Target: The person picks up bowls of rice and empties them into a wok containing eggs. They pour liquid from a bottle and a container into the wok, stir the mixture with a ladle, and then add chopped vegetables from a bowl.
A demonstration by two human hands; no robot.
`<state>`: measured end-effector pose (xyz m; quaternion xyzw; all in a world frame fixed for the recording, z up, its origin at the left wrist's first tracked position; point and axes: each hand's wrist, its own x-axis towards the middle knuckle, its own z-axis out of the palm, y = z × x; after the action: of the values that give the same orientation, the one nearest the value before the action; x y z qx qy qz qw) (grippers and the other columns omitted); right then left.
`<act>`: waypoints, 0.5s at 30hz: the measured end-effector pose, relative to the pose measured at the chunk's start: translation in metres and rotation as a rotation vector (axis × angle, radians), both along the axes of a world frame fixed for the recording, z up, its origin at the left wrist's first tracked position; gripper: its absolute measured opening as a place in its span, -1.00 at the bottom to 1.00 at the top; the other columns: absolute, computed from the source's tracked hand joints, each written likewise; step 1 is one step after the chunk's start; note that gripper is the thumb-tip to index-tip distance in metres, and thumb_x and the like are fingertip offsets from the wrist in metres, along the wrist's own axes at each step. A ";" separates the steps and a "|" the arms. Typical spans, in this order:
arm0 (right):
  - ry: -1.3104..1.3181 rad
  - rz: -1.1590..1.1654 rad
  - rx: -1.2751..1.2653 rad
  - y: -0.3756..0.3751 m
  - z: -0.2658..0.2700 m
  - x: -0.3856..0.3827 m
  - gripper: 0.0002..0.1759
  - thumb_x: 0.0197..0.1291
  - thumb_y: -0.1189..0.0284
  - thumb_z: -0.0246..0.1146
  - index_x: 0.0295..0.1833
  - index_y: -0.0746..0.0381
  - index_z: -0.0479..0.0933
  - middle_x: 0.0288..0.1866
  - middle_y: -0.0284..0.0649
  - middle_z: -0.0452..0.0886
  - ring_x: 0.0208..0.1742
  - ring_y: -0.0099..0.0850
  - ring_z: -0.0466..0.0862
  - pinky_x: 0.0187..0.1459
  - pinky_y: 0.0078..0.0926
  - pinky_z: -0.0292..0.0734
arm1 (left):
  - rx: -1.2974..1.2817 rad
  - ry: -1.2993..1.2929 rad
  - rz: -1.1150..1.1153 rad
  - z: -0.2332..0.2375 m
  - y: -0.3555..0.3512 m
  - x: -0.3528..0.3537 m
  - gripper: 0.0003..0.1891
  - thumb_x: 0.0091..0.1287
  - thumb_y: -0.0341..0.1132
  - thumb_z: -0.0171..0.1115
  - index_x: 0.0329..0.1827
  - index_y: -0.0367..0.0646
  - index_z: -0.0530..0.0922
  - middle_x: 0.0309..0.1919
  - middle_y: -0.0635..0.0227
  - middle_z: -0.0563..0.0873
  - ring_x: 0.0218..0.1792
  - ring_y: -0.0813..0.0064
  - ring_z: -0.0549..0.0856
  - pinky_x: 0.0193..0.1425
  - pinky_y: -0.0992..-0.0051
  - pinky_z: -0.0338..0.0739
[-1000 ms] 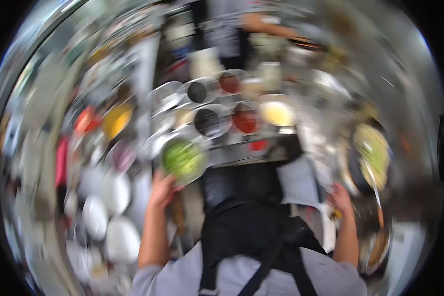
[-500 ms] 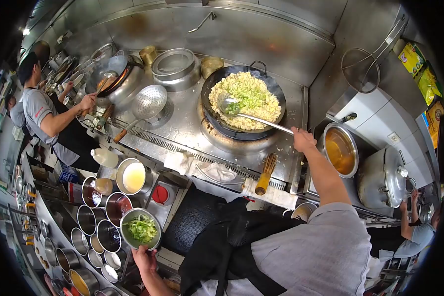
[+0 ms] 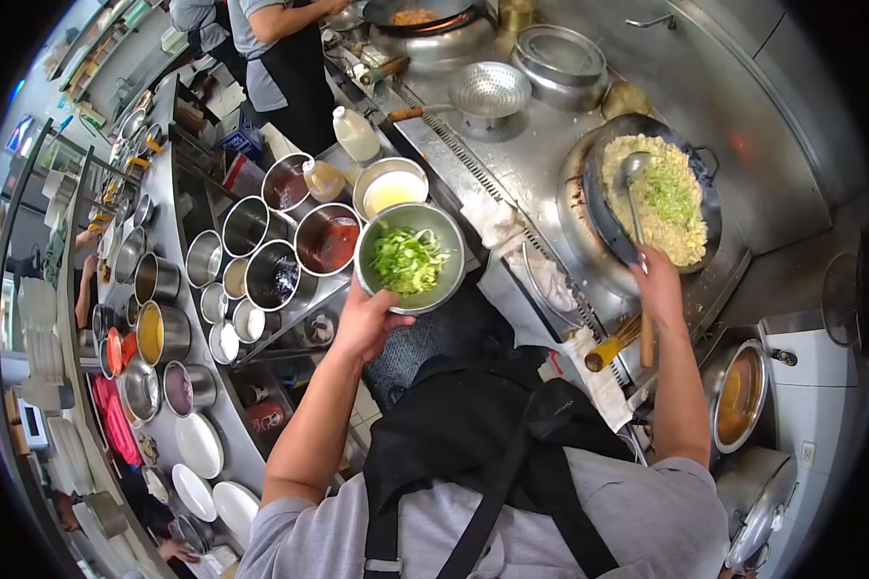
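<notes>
My left hand (image 3: 365,323) grips the near rim of a steel bowl (image 3: 442,288) of chopped green vegetables (image 3: 407,257), held up beside the sauce pots. My right hand (image 3: 658,282) is closed around the long handle of a ladle (image 3: 634,166). The ladle's head rests in pale yellow fried rice (image 3: 681,247) at the far left side of a black wok (image 3: 601,220). More chopped greens (image 3: 668,193) lie on the rice. The wok sits on a round steel burner ring, right of the bowl.
Steel pots of sauce, including a red one (image 3: 330,243) and a creamy one (image 3: 392,188), stand left of the bowl. A perforated skimmer (image 3: 490,91) lies beyond. A bamboo brush (image 3: 610,349) lies near my right forearm. Another person (image 3: 285,58) works at a further wok.
My view has swung left, so the wok and pots appear further right. The bowl of greens is closer to the wok. Both hands keep their holds.
</notes>
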<state>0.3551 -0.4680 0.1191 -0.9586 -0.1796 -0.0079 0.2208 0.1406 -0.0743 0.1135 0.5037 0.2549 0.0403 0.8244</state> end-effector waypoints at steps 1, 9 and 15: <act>0.095 0.118 0.213 0.039 0.033 -0.008 -0.62 0.15 0.55 0.23 0.13 0.20 0.54 -0.06 -0.07 0.59 -0.10 -0.20 0.64 -0.04 -0.37 0.55 | 0.016 -0.009 -0.005 0.008 -0.011 0.009 -0.29 0.18 -0.63 -0.05 0.45 -0.05 0.05 0.10 0.15 0.53 -0.18 0.33 0.70 -0.35 0.48 0.72; -0.146 0.801 -0.099 0.181 0.057 -0.021 -0.53 0.04 0.42 0.31 0.09 0.25 0.41 -0.18 0.02 0.58 -0.22 -0.05 0.65 -0.18 -0.23 0.59 | -0.021 -0.105 -0.094 0.023 -0.090 0.076 -0.27 0.19 -0.64 -0.06 0.43 0.04 -0.01 0.15 0.18 0.45 -0.12 0.30 0.67 -0.36 0.38 0.74; -0.102 0.722 -0.043 0.130 0.062 0.024 -0.71 0.05 0.49 0.25 -0.07 0.27 0.47 -0.26 0.08 0.61 -0.22 0.03 0.65 -0.24 -0.11 0.56 | -0.114 -0.078 -0.104 0.016 -0.140 0.126 -0.33 0.16 -0.63 -0.06 0.36 0.05 0.07 0.08 0.23 0.46 -0.09 0.32 0.65 -0.36 0.37 0.72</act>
<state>0.3793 -0.3377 0.1808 -0.8363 -0.5172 0.0267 0.1799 0.2670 -0.2146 0.1294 0.4664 0.1982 0.0023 0.8621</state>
